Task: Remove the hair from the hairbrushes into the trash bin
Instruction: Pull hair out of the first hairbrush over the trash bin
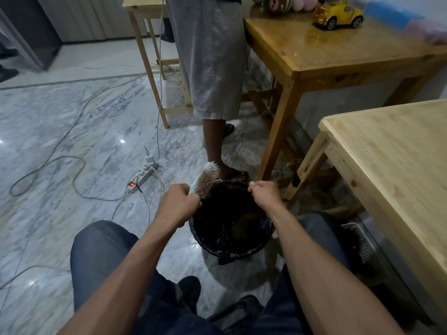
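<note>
My left hand (pixel 177 204) grips a pale green hairbrush (pixel 205 178) by its handle, with the bristles facing right and up over the left rim of the trash bin (pixel 242 249). The bin is black-lined, stands on the floor between my knees, and looks dark with hair inside. My right hand (pixel 264 193) hovers over the bin's right side with fingers pinched together; whether it holds any hair is too small to tell.
Another person stands just beyond the bin, one sandalled foot (pixel 233 174) touching its far rim. A power strip (pixel 142 177) and cables lie on the marble floor to the left. Wooden tables (pixel 391 160) stand on the right, with a white basket (pixel 362 243) underneath.
</note>
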{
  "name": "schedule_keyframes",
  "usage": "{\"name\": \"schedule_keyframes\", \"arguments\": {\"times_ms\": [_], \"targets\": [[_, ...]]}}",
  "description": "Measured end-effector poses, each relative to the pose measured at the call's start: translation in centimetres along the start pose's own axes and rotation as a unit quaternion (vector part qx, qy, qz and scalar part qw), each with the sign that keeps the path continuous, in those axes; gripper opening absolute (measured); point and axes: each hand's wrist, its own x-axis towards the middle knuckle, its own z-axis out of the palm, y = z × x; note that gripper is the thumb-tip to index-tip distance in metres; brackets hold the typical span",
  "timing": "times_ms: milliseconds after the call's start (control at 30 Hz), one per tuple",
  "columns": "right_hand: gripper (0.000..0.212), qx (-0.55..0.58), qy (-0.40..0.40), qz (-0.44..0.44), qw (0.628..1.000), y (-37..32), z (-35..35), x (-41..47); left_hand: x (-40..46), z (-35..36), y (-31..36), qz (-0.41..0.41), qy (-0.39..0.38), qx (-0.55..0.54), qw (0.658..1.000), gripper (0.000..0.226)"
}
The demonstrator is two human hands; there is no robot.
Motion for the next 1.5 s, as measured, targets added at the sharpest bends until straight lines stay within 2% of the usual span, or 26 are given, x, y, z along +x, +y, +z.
{"name": "schedule_keyframes", "arguments": {"times_ms": [67,100,167,267,333,433,533,567,667,733,833,933,967,1000,1067,1100,1200,1300,1400,1500], "targets": [[0.021,-0.047,-0.099,-0.017,0.994,-1.0,-0.5,-0.7,0.2,0.1,-0.5,0.009,-0.002,0.003,1.000,0.012],[0.027,-0.059,-0.160,-0.021,0.985,-1.5,-0.8,-1.1,0.2,0.1,-0.6,0.007,-0.007,-0.004,1.000,0.014],[0.064,-0.013,-0.240,-0.029,0.970,-2.2,-1.3,-1.4,0.3,0.2,-0.8,0.001,-0.010,-0.016,1.000,0.018],[0.090,0.105,-0.245,-0.081,0.960,-3.0,-1.5,-1.2,0.2,0.5,-0.7,-0.004,-0.014,-0.021,1.000,0.018],[0.086,0.085,-0.255,-0.109,0.957,-3.2,-0.9,-1.4,-0.1,0.9,-0.4,-0.003,-0.035,-0.029,0.999,0.018],[0.068,0.026,-0.282,-0.129,0.950,-2.6,0.4,-1.6,-0.5,1.5,0.2,-0.001,-0.058,-0.037,0.998,0.020],[0.025,0.029,-0.256,-0.163,0.952,-1.5,0.7,-1.7,-0.4,1.3,0.5,-0.017,-0.047,-0.049,0.998,0.023],[0.021,0.045,-0.235,-0.172,0.956,-1.1,0.4,-1.6,-0.4,1.0,0.5,-0.029,-0.046,-0.069,0.996,0.025],[0.022,0.064,-0.161,-0.155,0.972,-0.1,-0.8,-1.4,-0.2,-0.1,0.0,-0.069,-0.046,-0.132,0.988,0.015],[0.023,0.040,-0.135,-0.129,0.982,0.3,-1.5,-1.3,-0.2,-0.3,-0.3,-0.087,-0.041,-0.162,0.982,0.010],[0.026,0.003,-0.078,-0.080,0.994,0.7,-1.5,-1.1,-0.2,0.3,-0.6,-0.085,-0.029,-0.167,0.982,0.016],[0.021,-0.014,-0.024,-0.035,0.999,0.5,-0.6,-0.8,-0.4,1.4,-0.8,-0.055,-0.040,-0.124,0.990,0.025],[0.015,-0.027,-0.036,-0.026,0.999,0.2,-0.4,-0.7,-0.5,1.7,-0.9,-0.045,-0.041,-0.109,0.992,0.027],[0.022,-0.044,-0.069,-0.022,0.996,-0.3,-0.3,-1.0,-0.7,1.9,-1.0,-0.035,-0.038,-0.097,0.994,0.029],[0.057,-0.060,-0.132,-0.032,0.989,-1.5,-0.3,-1.3,-0.7,2.1,-1.3,-0.020,-0.026,-0.075,0.997,0.033],[0.065,-0.042,-0.146,-0.047,0.987,-2.0,-0.3,-1.4,-0.6,2.2,-1.4,-0.014,-0.022,-0.064,0.998,0.033],[0.054,0.069,-0.213,-0.068,0.972,-2.5,0.0,-1.8,-0.5,2.5,-1.5,0.002,-0.023,-0.039,0.999,0.029],[0.040,0.046,-0.288,-0.082,0.953,-2.4,0.6,-2.6,-0.7,2.7,-1.1,0.008,-0.025,-0.029,0.999,0.015],[0.028,0.028,-0.239,-0.160,0.957,-2.3,0.8,-2.9,-0.7,2.6,-1.0,0.010,-0.020,-0.024,0.999,0.015],[0.025,0.062,-0.165,-0.190,0.966,-2.3,0.4,-2.9,-0.6,2.2,-1.1,0.011,-0.005,-0.037,0.999,0.026]]}}
